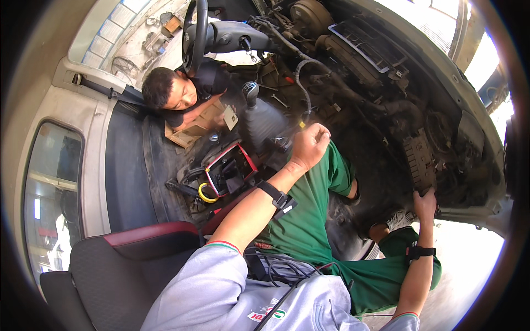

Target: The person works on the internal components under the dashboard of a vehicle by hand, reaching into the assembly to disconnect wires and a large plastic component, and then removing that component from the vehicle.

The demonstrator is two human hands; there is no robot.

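My left hand (312,144) is curled closed above my green-trousered knee, beside the gear lever boot (264,126). What its fingers hold, if anything, is hidden. Just past it, near the fingertips, shows a small yellow connector (302,124). Over at the right, my right hand (425,203) grips the lower end of a ribbed, dusty box-shaped module (419,160) under the opened dashboard. Part of those fingers is out of sight behind the module's edge. Loose wiring harness (303,83) runs through the bare dash frame above.
Across the cab a co-worker (193,94) leans in beside an open cardboard box (187,134). A red-edged tray (251,157), a yellow tape roll (207,192) and a spanner (280,100) lie about the gear lever (250,91). The steering wheel (194,38) is at the far left.
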